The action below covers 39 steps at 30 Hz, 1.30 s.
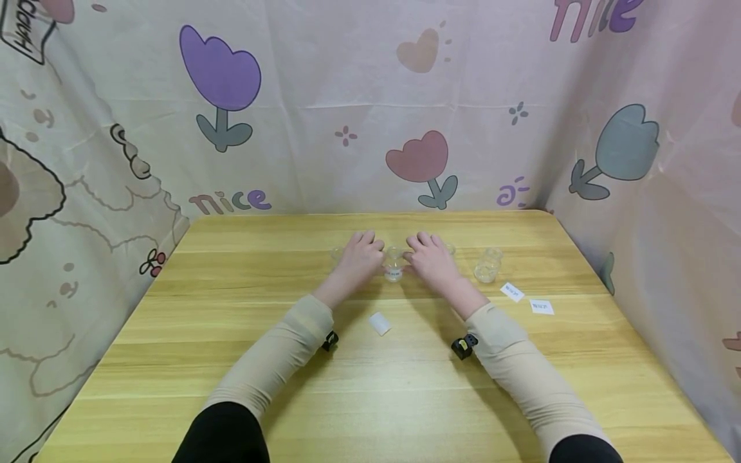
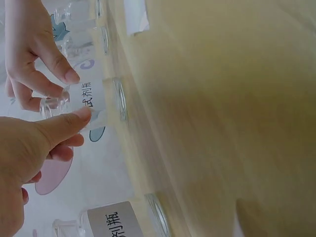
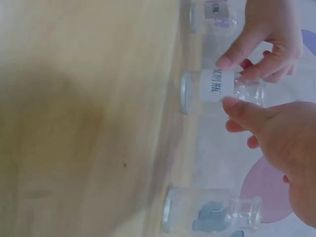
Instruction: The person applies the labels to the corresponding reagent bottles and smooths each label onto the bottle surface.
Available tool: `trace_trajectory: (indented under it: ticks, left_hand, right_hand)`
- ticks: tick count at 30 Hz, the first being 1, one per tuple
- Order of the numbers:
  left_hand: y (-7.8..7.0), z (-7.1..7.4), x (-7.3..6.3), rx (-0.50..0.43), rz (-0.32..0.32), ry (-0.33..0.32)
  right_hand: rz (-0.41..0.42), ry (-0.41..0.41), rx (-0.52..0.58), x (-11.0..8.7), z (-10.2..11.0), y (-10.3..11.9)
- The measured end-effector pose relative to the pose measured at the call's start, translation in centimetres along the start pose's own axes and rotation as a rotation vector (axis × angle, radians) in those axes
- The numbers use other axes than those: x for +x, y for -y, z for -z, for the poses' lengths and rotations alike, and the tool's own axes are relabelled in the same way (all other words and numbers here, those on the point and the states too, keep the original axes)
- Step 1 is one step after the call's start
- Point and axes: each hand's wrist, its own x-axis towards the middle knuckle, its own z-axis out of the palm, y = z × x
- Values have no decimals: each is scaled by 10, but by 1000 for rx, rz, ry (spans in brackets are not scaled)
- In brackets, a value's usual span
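Note:
A small clear glass bottle [image 1: 393, 273] stands upright mid-table, with a white printed label [image 2: 90, 96] on its side. My left hand [image 1: 361, 257] holds this bottle from the left, its thumb on the label's edge and fingers behind the glass. From the other side my right hand [image 1: 431, 260] holds it too, thumb [image 3: 242, 109] against the opposite label edge. Left of them stands another labelled glass bottle [image 2: 116, 219]. To the right, a bottle [image 3: 185, 212] without a visible label is partly hidden by my right hand in the head view.
Farther right stands another clear glass bottle [image 1: 489, 265]. Two white printed labels [image 1: 512, 292] lie near it on the wooden table [image 1: 370, 399]. A blank white slip [image 1: 379, 323] lies in front of the hands. A patterned cloth [image 1: 324, 77] hangs behind the table.

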Motion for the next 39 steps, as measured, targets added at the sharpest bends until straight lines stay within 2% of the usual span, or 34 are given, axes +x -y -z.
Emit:
trace_trajectory:
  ticks: [4, 10, 16, 24, 28, 35, 39]
  left_hand:
    - [0, 1, -1, -4, -3, 5]
    - [-2, -1, 0, 27, 7, 24]
    - [-2, -5, 1, 32, 23, 7]
    - [-2, -8, 0, 23, 17, -12]
    - [-1, -8, -1, 21, 28, 4]
    - [1, 4, -7, 9, 86, 99]
    - [2, 15, -12, -17, 123, 93]
  right_hand:
    - [9, 26, 0, 0, 2, -1]
    - [-37, 72, 22, 0, 0, 4]
    - [-61, 40, 26, -1, -4, 7]
    - [-39, 29, 13, 0, -7, 6]
    - [-30, 23, 7, -2, -6, 6]
    - [-71, 49, 69, -5, 0, 0]
    - [-101, 28, 102, -11, 7, -4]
